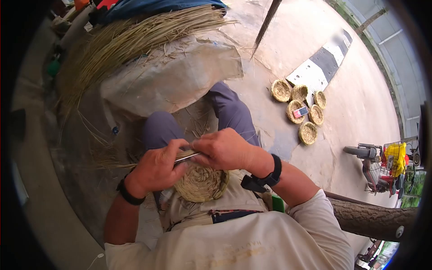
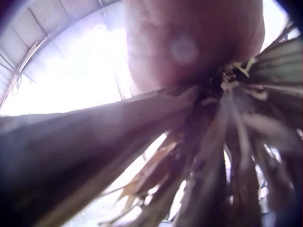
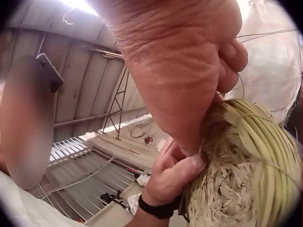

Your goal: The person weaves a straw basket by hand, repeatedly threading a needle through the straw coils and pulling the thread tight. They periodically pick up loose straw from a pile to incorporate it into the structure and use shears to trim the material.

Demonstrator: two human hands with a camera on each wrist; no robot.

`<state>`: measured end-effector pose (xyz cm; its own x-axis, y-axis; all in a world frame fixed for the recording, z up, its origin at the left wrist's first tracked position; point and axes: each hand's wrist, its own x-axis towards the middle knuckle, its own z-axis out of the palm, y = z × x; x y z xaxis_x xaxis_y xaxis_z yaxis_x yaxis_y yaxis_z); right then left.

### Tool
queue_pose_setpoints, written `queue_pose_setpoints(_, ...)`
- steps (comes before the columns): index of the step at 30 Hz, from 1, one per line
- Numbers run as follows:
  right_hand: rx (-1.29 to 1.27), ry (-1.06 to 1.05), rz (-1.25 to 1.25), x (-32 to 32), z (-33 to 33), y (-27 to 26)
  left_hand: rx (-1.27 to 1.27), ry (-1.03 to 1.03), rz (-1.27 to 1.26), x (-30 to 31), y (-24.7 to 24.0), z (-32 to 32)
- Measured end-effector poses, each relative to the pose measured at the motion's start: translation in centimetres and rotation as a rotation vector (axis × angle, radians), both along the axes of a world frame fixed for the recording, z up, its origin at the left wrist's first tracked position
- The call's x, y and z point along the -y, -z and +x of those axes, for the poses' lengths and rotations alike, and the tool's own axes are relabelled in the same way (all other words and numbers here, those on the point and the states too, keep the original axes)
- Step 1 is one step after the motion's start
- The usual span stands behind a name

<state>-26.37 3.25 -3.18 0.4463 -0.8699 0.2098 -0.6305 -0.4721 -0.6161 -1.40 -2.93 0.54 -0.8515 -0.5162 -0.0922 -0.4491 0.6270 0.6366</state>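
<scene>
A small round basket (image 1: 202, 186) of coiled straw sits in the person's lap; its pale green coiled side (image 3: 270, 156) shows in the right wrist view. The left hand (image 1: 157, 166) grips a bundle of straw at the basket's far rim, its loose ends (image 1: 112, 164) trailing out to the left. Blurred strands (image 2: 203, 156) fill much of the left wrist view. Close beside it, the right hand (image 1: 222, 147) has curled fingers and pinches a thin shiny metal tool (image 1: 186, 157) that spans the gap between both hands. The tool's ends are hidden by the fingers.
Several finished straw baskets (image 1: 308, 133) stand on the ground at right, one with a phone (image 1: 300, 112) in it. A long straw pile (image 1: 148, 33) lies ahead on a pale sheet (image 1: 180, 76). A log (image 1: 369, 217) and a parked bike (image 1: 375, 166) are at right.
</scene>
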Motion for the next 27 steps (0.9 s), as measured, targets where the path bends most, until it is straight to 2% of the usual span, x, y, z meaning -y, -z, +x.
queue_pose_setpoints(2, -0.029, 0.014, -0.001, -0.2, 0.3, 0.7, -0.043, 0.023, 0.027, 0.9, -0.2, 0.5)
queue_pose_setpoints(5, -0.046, 0.037, 0.019, -0.5, 0.0, 0.7, -0.054, 0.013, -0.336, 3.4, -2.9, 1.9)
queue_pose_setpoints(8, 0.005, 0.047, 0.009, -0.3, -0.2, 0.5, 0.017, -0.195, -0.220, 7.8, -4.9, 2.7)
queue_pose_setpoints(12, 0.008, 0.052, 0.035, -0.2, -0.5, 1.3, 0.119, -0.254, -0.209, 15.9, -7.0, -2.1)
queue_pose_setpoints(14, 0.005, 0.063, 0.060, -0.3, -0.8, 1.6, 0.027, -0.206, -0.351, 20.9, -4.8, -5.0)
queue_pose_setpoints(18, 0.002, 0.108, 0.092, -0.4, -2.0, 2.1, 0.128, -0.347, -0.542, 28.5, -1.1, -10.8)
queue_pose_setpoints(22, -0.002, 0.138, 0.099, -0.1, -3.2, 2.9, 0.249, -0.493, -0.646, 32.4, 1.0, -14.2)
queue_pose_setpoints(27, 0.050, 0.191, 0.092, 0.0, -4.3, 3.4, 0.313, -0.516, -0.757, 36.1, 3.6, -15.3)
